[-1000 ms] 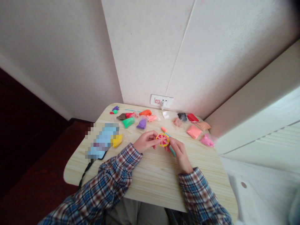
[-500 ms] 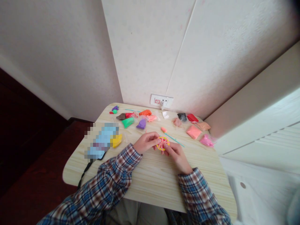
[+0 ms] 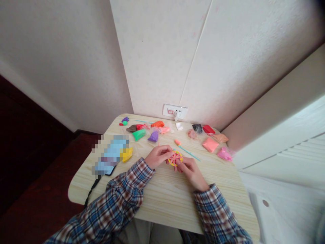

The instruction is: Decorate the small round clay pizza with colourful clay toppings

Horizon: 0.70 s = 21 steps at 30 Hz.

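Between my two hands is a small round clay disc [image 3: 175, 158] with a yellow rim and a pink and red patterned face. My left hand [image 3: 159, 156] pinches its left edge, thumb on top and fingers behind. On the lower right edge, my right hand [image 3: 191, 170] grips it with the thumb pressed on the face. Fingertips under the disc are partly hidden. Just beyond the hands lies a thin teal stick [image 3: 190, 153], with a lump of orange-pink clay [image 3: 177, 142] at its far end.
Bags of coloured clay line the back: green [image 3: 139, 135], purple [image 3: 153, 136], orange [image 3: 157, 124], coral [image 3: 210, 144] and pink [image 3: 224, 154]. A yellow bag [image 3: 126, 154] lies by a blurred phone [image 3: 111, 156] with a black cord. Small purple clay balls [image 3: 125, 119] sit far left. A wall socket [image 3: 175, 111] is behind.
The disc has shifted slightly left and tilted in my hands. My right thumb has moved a little lower on its face. Both hands keep their hold.
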{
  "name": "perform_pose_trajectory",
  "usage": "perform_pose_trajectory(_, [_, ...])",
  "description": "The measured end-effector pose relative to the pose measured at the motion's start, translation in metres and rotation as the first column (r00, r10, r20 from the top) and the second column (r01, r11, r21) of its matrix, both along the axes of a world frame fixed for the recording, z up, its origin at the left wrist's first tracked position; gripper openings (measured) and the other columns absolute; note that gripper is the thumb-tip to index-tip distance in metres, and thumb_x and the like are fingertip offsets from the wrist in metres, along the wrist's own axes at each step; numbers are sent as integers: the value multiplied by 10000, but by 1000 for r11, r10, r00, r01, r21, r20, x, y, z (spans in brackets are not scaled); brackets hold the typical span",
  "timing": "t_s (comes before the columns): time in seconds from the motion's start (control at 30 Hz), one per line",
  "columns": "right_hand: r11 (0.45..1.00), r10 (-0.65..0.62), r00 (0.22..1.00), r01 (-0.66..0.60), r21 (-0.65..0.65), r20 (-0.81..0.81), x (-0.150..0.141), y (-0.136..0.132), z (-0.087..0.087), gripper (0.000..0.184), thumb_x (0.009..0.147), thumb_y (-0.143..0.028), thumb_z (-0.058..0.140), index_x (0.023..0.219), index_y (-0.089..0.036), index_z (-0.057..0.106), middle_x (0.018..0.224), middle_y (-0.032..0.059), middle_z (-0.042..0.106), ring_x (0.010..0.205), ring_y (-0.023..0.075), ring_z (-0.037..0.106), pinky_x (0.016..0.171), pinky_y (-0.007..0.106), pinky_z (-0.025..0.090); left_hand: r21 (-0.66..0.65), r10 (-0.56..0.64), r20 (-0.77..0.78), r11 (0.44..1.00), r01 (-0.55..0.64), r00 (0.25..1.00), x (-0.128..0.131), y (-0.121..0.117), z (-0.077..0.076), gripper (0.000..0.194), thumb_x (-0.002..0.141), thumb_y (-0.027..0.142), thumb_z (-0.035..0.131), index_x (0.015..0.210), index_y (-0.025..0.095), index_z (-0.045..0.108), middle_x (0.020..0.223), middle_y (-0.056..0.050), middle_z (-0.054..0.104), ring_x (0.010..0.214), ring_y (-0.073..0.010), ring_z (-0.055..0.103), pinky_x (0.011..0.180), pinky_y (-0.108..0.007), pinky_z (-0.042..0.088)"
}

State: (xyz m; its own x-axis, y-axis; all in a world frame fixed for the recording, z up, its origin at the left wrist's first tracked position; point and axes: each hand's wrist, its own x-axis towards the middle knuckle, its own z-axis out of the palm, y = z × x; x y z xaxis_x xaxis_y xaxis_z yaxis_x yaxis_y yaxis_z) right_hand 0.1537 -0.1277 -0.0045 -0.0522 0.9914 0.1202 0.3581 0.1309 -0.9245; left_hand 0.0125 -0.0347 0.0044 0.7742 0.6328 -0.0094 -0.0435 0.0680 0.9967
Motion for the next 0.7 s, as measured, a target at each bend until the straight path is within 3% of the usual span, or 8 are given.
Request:
perform_pose_trajectory(0.4, [1000,3,1000,-3,4,-11,0,0,1,436,879,-463,419,603,-163,575,545,-11,491,535,108,417,535,247,332,23,16,19,1000,-17,1000,0,0,0,403,704,521,623,644,131,544,569,18,533,514,-85,496,485,-198,407])
perform_pose_trajectory(0.57, [995,79,996,-81,-54,-48,1,0,1,410,870,-466,436,642,-159,585,538,-18,471,532,108,426,525,240,326,43,39,22,998,-40,999,-1,1,0,392,704,511,624,661,127,554,574,18,530,516,-84,492,483,-198,400])
perform_pose_trajectory(0.7, [996,84,996,-84,-23,-29,1,0,3,425,870,-468,433,603,-163,561,533,-19,462,530,104,409,527,241,322,54,34,21,998,-35,999,-1,1,1,399,704,514,620,665,121,559,576,17,526,513,-83,486,485,-201,396])
